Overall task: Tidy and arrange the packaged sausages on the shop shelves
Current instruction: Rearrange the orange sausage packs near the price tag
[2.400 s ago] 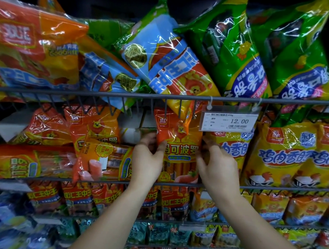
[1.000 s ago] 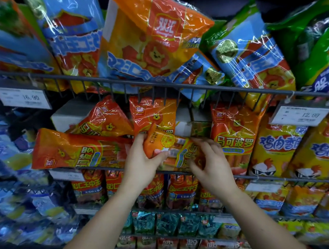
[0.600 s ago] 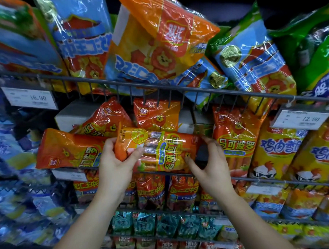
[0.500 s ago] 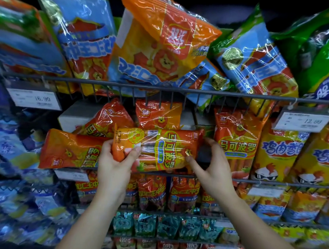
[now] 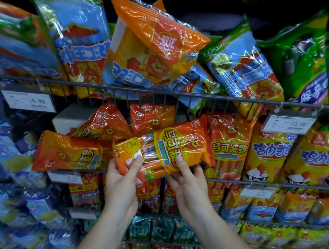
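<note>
Two hands hold one orange sausage pack (image 5: 164,147) in front of the middle shelf (image 5: 233,182), tilted with its right end higher. The left hand (image 5: 121,179) pinches the pack's lower left end, thumb on the front. The right hand (image 5: 187,180) grips its lower edge, thumb likewise in front. An upright pack (image 5: 229,146) stands just to the right. A sideways pack (image 5: 68,153) lies to the left.
</note>
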### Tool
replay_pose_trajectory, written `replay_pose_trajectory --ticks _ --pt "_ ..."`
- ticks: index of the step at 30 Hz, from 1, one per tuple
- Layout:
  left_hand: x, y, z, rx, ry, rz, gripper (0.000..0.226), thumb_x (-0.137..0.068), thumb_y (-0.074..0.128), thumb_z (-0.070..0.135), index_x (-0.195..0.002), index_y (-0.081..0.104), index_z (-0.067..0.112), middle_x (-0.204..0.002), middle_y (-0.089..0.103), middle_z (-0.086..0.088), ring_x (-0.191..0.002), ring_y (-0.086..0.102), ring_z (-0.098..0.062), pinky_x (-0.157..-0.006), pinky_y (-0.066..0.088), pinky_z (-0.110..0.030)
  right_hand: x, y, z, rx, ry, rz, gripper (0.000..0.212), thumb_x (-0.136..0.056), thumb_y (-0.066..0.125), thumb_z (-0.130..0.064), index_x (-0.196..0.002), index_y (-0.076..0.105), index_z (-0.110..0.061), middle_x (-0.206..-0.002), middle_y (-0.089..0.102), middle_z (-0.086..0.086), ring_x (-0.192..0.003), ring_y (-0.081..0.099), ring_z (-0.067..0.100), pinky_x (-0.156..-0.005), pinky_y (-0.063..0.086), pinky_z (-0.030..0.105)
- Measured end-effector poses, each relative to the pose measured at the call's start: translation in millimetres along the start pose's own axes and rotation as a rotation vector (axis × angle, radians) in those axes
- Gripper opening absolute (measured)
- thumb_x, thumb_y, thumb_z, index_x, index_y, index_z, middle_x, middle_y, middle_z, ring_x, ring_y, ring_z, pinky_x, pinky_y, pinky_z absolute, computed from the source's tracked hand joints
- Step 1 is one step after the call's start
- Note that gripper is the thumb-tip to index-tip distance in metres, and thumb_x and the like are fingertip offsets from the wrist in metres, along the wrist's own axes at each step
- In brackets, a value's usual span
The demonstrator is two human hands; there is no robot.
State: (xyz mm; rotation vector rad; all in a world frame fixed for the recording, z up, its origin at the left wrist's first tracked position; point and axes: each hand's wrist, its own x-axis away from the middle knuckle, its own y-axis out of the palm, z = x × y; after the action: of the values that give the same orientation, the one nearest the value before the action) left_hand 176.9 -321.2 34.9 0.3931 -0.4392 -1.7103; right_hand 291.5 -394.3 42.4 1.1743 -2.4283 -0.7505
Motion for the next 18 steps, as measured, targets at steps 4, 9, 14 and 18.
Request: replay_pose_trajectory --ticks 4,9,14,18 --pt "10.2 -0.8 -9.2 0.024 -0.076 -0.045 0.041 -0.07 0.074 0.023 -0.109 0.059 0.02 -0.079 0.068 0.004 -0.069 0.065 -0.013 -0.068 0.049 -0.031 2.5 -5.6 -5.3 0.042 -0.062 0.051 0.043 -0.087 0.07 -0.018 -0.127 0.056 -0.021 -0.116 0.073 0.002 -0.103 0.071 0.022 -0.075 0.06 0.034" --pt "12.5 -11.7 -18.5 0.03 -0.207 -0.156 0.071 -0.054 0.093 0.032 -0.116 0.062 0.021 -0.097 0.071 -0.012 -0.079 0.071 -0.023 -0.072 0.055 -0.039 4.7 -17.2 -11.9 0.137 -0.091 0.043 0.041 -0.09 0.068 -0.013 -0.128 0.056 -0.024 -0.117 0.072 0.003 -0.105 0.07 0.024 -0.085 0.058 0.046" --pt "9.0 -22.2 -21.1 0.005 -0.326 -0.221 0.093 -0.041 0.096 0.045 -0.121 0.061 0.011 -0.111 0.072 -0.017 -0.097 0.07 -0.033 -0.071 0.053 -0.041 5.6 -32.4 -23.9 0.246 -0.142 0.017 0.037 -0.089 0.069 -0.012 -0.122 0.059 -0.025 -0.114 0.073 0.0 -0.108 0.068 0.024 -0.091 0.055 0.046" --pt "2.9 -23.8 -19.8 -0.227 -0.326 -0.296 0.096 -0.026 0.098 0.041 -0.11 0.066 0.008 -0.092 0.074 -0.013 -0.069 0.068 -0.022 -0.052 0.049 -0.033 7.9 -44.2 -28.2 0.338 -0.16 -0.016 0.038 -0.088 0.07 -0.009 -0.121 0.06 -0.025 -0.115 0.073 -0.001 -0.108 0.068 0.021 -0.096 0.053 0.048"
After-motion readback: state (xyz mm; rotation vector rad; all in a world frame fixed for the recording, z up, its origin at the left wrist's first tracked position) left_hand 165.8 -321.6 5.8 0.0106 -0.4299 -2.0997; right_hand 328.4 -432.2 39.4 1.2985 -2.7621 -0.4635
